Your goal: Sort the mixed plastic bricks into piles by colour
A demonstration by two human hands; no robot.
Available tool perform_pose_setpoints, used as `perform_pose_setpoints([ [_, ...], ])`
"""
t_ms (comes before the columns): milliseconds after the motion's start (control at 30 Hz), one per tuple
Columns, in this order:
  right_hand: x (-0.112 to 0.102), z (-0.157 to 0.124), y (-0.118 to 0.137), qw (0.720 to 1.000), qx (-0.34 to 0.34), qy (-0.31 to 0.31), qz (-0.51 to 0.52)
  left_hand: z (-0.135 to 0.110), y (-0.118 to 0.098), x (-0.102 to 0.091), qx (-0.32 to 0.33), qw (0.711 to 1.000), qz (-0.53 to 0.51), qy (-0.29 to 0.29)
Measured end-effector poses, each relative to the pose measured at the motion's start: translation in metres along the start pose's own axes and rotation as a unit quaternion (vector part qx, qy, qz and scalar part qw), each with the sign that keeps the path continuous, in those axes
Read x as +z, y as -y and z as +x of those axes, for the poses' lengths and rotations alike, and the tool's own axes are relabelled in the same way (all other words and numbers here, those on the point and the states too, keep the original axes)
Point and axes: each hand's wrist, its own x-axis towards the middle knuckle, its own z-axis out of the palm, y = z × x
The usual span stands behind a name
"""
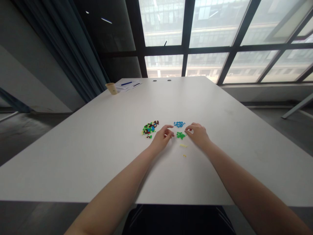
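Observation:
Both my hands rest on a white table among small piles of tiny coloured pieces. My left hand lies with fingers curled, thumb and forefinger pinched together just left of a green pile; what it pinches is too small to make out. My right hand sits just right of the green pile, fingers curled and fingertips close together. A blue pile lies beyond the green one. A mixed pile of green, yellow, dark and blue pieces lies left of my left hand. A few yellow pieces lie nearer me.
A tan paper cup stands at the table's far left corner, beside papers with a blue pen. Two round cable holes sit at the far edge. Large windows and a dark curtain stand behind.

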Motion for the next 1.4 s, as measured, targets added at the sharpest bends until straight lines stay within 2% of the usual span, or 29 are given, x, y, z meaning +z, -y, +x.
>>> perform_pose_setpoints([
  [133, 0.003, -0.001, 0.008, 1.000, 0.014, 0.024, -0.007, -0.001, -0.002, 0.001, 0.006, 1.000, -0.002, -0.005],
  [267, 0.000, -0.002, 0.005, 0.999, 0.024, 0.025, 0.000, 0.004, -0.002, -0.007, 0.012, 0.999, -0.003, -0.043],
  [400, -0.003, -0.003, 0.003, 0.999, 0.020, 0.043, 0.004, 0.012, -0.001, -0.032, 0.007, 0.991, 0.029, -0.128],
  [500, -0.004, -0.005, 0.004, 0.998, 0.014, 0.057, 0.003, 0.015, 0.004, -0.055, -0.034, 0.978, 0.111, -0.174],
  [567, -0.006, -0.005, 0.004, 0.998, 0.016, 0.059, 0.005, 0.014, 0.008, -0.067, -0.080, 0.968, 0.188, -0.149],
  [700, -0.013, -0.005, 0.003, 0.998, 0.026, 0.051, 0.008, 0.009, 0.013, -0.077, -0.140, 0.939, 0.313, -0.001],
  [767, -0.017, -0.005, 0.002, 0.999, 0.026, 0.044, 0.009, 0.006, 0.013, -0.078, -0.149, 0.917, 0.367, 0.042],
  [867, -0.021, -0.005, 0.002, 0.999, 0.029, 0.037, 0.013, 0.004, 0.013, -0.078, -0.172, 0.885, 0.430, 0.052],
  [967, -0.022, -0.005, 0.002, 0.999, 0.029, 0.037, 0.015, 0.004, 0.014, -0.078, -0.179, 0.869, 0.460, 0.043],
  [1067, -0.022, -0.005, 0.003, 0.999, 0.026, 0.032, 0.019, 0.004, 0.012, -0.076, -0.154, 0.878, 0.453, 0.028],
  [1167, -0.023, -0.005, 0.002, 0.999, 0.020, 0.021, 0.031, 0.004, 0.004, -0.070, -0.101, 0.914, 0.392, 0.006],
  [1300, -0.022, -0.006, 0.006, 0.998, 0.009, 0.000, 0.055, 0.004, -0.007, -0.050, -0.027, 0.962, 0.273, -0.007],
  [1400, -0.021, -0.008, 0.015, 0.996, -0.025, -0.018, 0.087, 0.002, -0.009, -0.032, 0.059, 0.974, 0.214, -0.039],
])
